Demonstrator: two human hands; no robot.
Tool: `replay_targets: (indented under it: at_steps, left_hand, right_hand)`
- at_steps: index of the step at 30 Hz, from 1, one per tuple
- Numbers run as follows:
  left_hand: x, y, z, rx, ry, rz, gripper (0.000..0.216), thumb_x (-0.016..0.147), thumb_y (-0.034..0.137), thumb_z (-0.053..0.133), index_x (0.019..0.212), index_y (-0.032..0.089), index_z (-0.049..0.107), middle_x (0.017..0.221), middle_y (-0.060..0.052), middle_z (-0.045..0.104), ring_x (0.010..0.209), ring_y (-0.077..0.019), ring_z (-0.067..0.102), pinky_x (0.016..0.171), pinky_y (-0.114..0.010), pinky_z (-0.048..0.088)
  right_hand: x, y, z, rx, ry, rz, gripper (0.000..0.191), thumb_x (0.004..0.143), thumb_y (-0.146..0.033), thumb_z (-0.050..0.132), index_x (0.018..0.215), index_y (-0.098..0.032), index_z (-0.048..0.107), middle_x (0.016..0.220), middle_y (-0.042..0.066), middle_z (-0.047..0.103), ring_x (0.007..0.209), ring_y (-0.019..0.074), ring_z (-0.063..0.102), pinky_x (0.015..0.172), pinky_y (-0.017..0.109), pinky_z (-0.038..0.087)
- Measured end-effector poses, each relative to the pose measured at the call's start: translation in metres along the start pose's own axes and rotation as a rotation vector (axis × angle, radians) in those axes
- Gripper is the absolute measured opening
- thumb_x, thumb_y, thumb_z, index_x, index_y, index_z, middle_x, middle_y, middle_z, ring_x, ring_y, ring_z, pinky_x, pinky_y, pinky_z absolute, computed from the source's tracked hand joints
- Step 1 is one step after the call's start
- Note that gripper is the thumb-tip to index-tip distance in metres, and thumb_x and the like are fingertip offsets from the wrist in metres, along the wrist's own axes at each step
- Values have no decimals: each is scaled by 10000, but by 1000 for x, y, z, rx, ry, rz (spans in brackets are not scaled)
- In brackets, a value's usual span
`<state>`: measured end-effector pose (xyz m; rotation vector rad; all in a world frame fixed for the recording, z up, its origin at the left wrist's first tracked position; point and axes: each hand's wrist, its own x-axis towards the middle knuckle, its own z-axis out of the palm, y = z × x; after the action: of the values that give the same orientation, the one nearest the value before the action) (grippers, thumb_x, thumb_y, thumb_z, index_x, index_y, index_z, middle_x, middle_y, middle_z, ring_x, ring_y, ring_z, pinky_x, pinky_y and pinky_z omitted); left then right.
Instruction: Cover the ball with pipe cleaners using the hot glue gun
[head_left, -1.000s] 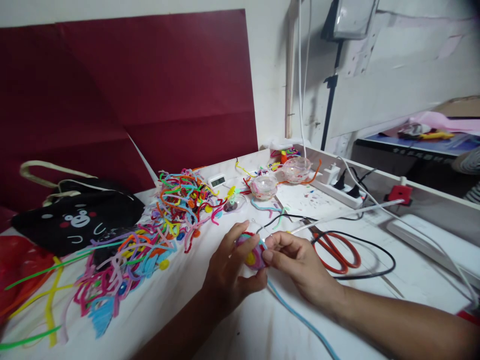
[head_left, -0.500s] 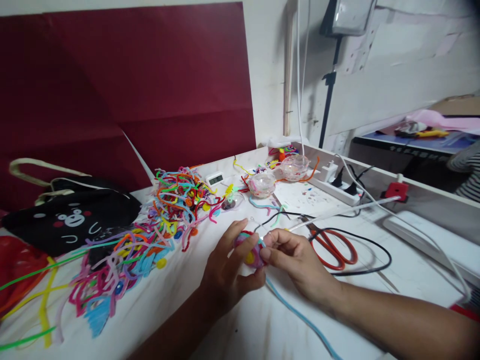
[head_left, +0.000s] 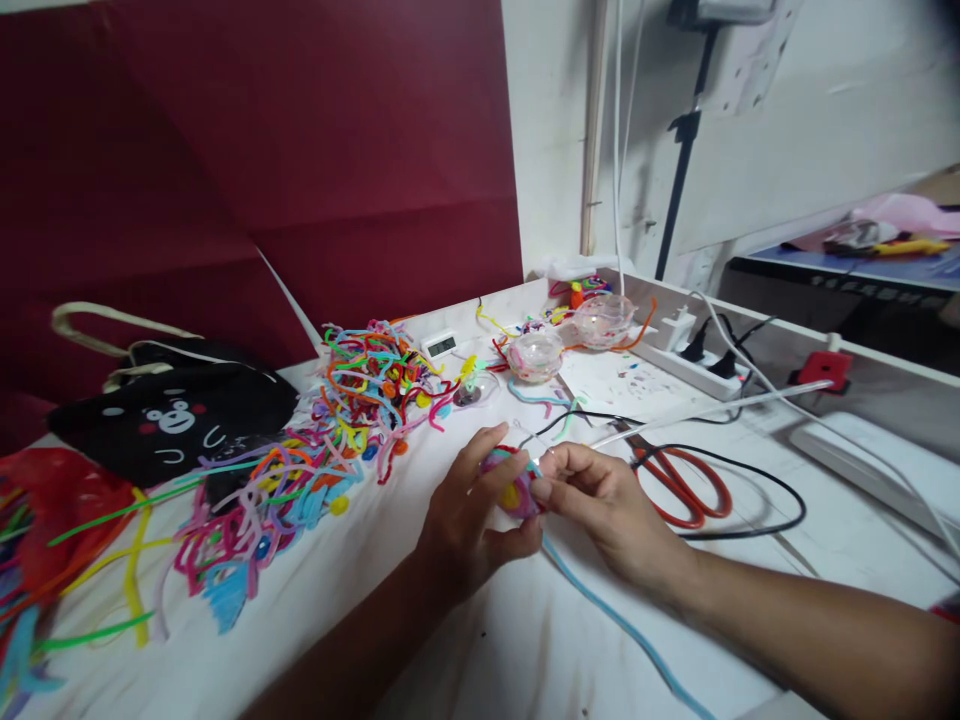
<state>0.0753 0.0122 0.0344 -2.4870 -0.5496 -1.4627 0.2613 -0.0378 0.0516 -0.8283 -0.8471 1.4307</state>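
Between the curled fingers of my left hand (head_left: 465,515) is a small round pipe-cleaner piece (head_left: 511,496), coloured pink, red and yellow with a light blue edge. My right hand (head_left: 607,508) pinches at that piece's right rim, thumb and forefinger pressed together where the blue edge runs; the fingertips hide the exact grip. A long light blue pipe cleaner (head_left: 611,618) trails from under the piece down toward the table's front edge. Just right of my right hand lie scissors with orange-red handles (head_left: 694,488), partly covered by a black cable.
A heap of colourful pipe cleaners (head_left: 367,385) spreads along the left, beside a black bag (head_left: 225,410). Two clear bowls (head_left: 534,358), a small digital display (head_left: 439,345) and a glue gun (head_left: 476,372) stand farther back. A power strip (head_left: 697,370) and a white cable lie at right.
The view has shifted a little, so everything sits farther right in the picture. Both hands keep the same hold on the round piece.
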Motion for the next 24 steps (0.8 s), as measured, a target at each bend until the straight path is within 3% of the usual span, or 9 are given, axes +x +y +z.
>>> replay_targets:
  at_steps: [5,11,17,24]
  left_hand:
    - [-2,1,3,-66,14,-128,558,859,243,804,1399,251,663,1436,-135,767,1228,-293,818,1015,-387,721]
    - [-3,2,4,-245,-12,-381,553,854,226,794,1385,286,655,1416,-134,754,1249,-291,796,771,-314,755]
    - [-1,5,5,-446,-23,-599,508,845,240,812,1340,265,697,1408,-135,754,1262,-303,794,799,-342,765]
    - [6,8,2,-483,-82,-666,505,832,265,847,1317,222,715,1416,-158,762,1284,-320,783,819,-321,755]
  right_hand:
    - [0,1,0,3,2,-35,413,540,-455,1116,741,-226,837,667,-17,747,617,140,600,613,263,507]
    - [-2,-2,2,70,-50,-57,377,566,-359,1116,891,-309,931,821,12,856,778,186,745,767,294,601]
    - [-2,-3,2,29,-19,-54,379,538,-341,1122,843,-275,907,731,-10,815,709,173,711,721,287,577]
    - [-2,-4,0,-51,23,-50,409,574,-469,1105,795,-228,859,705,-2,781,682,168,653,709,308,533]
